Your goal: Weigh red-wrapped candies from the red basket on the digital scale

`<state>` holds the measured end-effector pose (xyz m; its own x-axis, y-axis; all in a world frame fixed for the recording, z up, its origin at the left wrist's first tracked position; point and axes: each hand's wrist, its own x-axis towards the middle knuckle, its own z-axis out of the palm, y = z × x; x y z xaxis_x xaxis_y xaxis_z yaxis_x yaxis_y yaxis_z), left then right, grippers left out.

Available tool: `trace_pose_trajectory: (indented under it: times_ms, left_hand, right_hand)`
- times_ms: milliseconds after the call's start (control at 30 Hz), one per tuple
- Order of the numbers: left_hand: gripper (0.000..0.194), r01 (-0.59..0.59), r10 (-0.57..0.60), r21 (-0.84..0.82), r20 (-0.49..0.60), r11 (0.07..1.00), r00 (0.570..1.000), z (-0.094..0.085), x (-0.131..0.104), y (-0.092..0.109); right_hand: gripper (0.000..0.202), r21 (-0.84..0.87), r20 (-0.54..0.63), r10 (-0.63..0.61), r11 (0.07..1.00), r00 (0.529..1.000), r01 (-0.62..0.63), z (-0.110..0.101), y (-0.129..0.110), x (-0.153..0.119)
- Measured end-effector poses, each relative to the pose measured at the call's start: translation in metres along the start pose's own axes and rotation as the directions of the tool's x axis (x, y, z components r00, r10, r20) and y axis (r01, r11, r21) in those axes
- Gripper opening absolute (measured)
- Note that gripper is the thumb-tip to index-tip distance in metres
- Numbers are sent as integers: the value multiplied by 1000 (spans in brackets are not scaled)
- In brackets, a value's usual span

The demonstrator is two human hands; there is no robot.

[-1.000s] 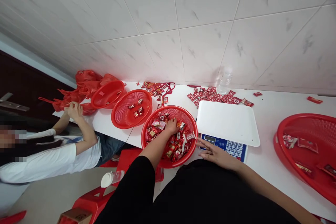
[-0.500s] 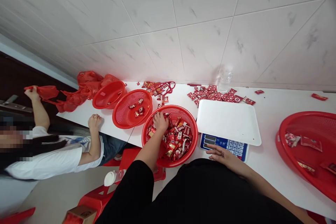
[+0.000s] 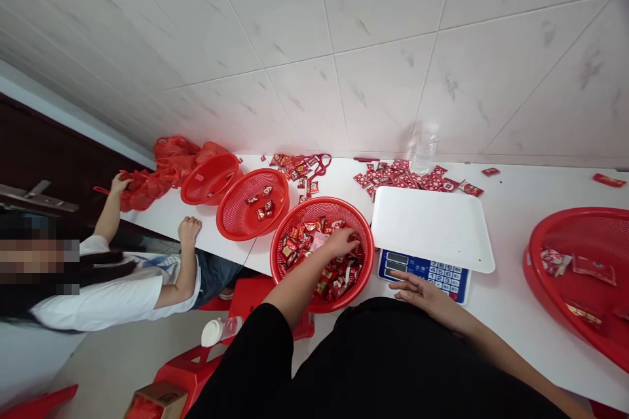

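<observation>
My left hand (image 3: 343,242) is over the right side of a red plastic basket (image 3: 362,211) with mesh walls, its fingers stretched out and touching the wrapped sweets (image 3: 295,240). Nothing shows gripped in it, though its palm side is hidden. Red and gold wrappers fill the basket, with a pale pink packet (image 3: 319,240) among them. My right hand (image 3: 415,289) rests at the front edge of a blue digital scale (image 3: 423,266), fingers extended and holding nothing. A white tray (image 3: 432,226) lies on top of the scale.
Two more red baskets (image 3: 223,226) (image 3: 189,191) stand to the left, and a large one (image 3: 540,236) to the right. Loose red packets (image 3: 400,175) and a clear plastic bottle (image 3: 425,150) are by the wall. A co-worker (image 3: 103,288) sits left, near red bags (image 3: 171,147).
My left hand has moved from the left side of the basket to its right side, and the pink packet now shows. The co-worker's far hand has come down to the bags. My right hand stays put.
</observation>
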<state>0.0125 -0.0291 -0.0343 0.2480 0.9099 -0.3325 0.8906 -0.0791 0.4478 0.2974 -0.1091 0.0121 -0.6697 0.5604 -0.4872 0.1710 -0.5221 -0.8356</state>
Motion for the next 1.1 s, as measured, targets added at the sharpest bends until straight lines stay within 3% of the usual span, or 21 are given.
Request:
trace_pose_trajectory:
  times_ms: [67,100,200,300,367,433,533,600,700,800,933,1100]
  left_hand:
    - [35,-104,101,-61,-47,993,994,-2,1,6]
    - [36,-93,87,-55,-97,994,991,-5,2,5]
    - [47,193,-183,38,-189,980,965,-17,5,-13]
    - [72,493,-486,137,-84,859,870,-19,9,-36]
    - [79,551,-560,197,-8,811,828,-11,11,-42]
    - [75,512,-530,235,13,826,848,0,11,-41]
    - [61,350,-360,252,-3,902,933,11,8,-32]
    - [52,196,-206,248,14,949,978,10,2,-28]
    - [47,32,-42,211,41,977,998,0,-5,-31]
    - [54,153,-147,188,-46,970,988,-10,-6,-42]
    - [75,412,-412,206,-43,888,910,-13,5,-53]
    - [62,400,-397,158,-50,903,916,-4,14,-46]
  right_hand:
    - [66,15,-16,1,1000,1000,-1,0,1,-2]
    - [66,26,-22,4,1000,1000,-4,0,2,-2]
    - [64,40,-27,16,999,999,-15,0,3,-3]
    - [63,30,-20,7,1000,1000,-6,0,5,-1]
    - [64,20,-15,-1,1000,1000,2,-1,6,1]
    - [65,15,-10,-2,1000,1000,3,-1,6,2]
    - [63,13,-5,-1,1000,1000,1,-2,6,3]
    - [61,6,-8,-8,1000,1000,8,-2,6,2]
    - [58,6,-17,-15,1000,1000,15,-1,7,1]
    - [59,18,-20,-11,1000,1000,11,-1,8,2]
    - [63,12,-28,-12,1000,1000,12,0,7,3]
    - [65,-2,-33,-15,1000,999,15,1,7,4]
